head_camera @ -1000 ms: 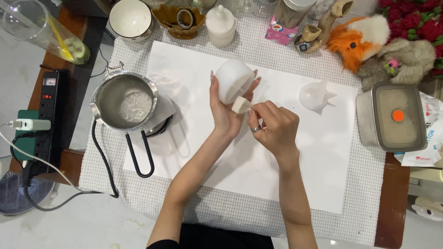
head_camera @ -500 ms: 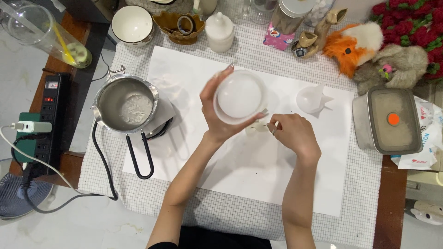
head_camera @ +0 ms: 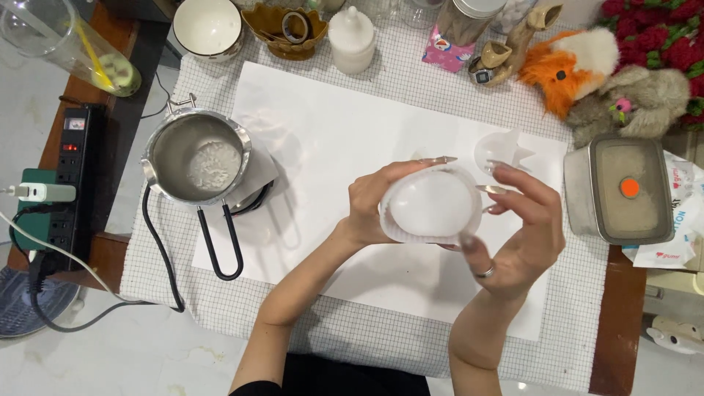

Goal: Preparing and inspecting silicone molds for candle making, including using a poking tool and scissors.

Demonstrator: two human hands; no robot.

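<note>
Along the back edge of the surface (head_camera: 367, 323) we see a small pink packet (head_camera: 447, 51) with a printed picture, lying flat just beside a tall jar. At the far right edge, a white crinkled packet with red and blue print (head_camera: 678, 227) pokes out from under a steel box (head_camera: 620, 187), whose pale lid carries a round orange dot. Far left, a black power strip (head_camera: 70, 180) shows a small white rectangular label near its top end.

Now to the middle: we hold a round white mould (head_camera: 431, 204), domed and smooth, with a thin translucent rim running around it. It looks milky and slightly glossy. It is lifted above the white paper sheet (head_camera: 330, 139), not resting on it.

Our left hand (head_camera: 370, 202) grips the mould from its left side, fingers curled over the top edge. Our right hand (head_camera: 524, 231) clasps it from the right and below, long-nailed fingers spread around the rim, a ring on one finger. Both hands are touching it, so the mould sits squeezed between them. A steel pot (head_camera: 196, 155) with white bits stands well to the left.
</note>
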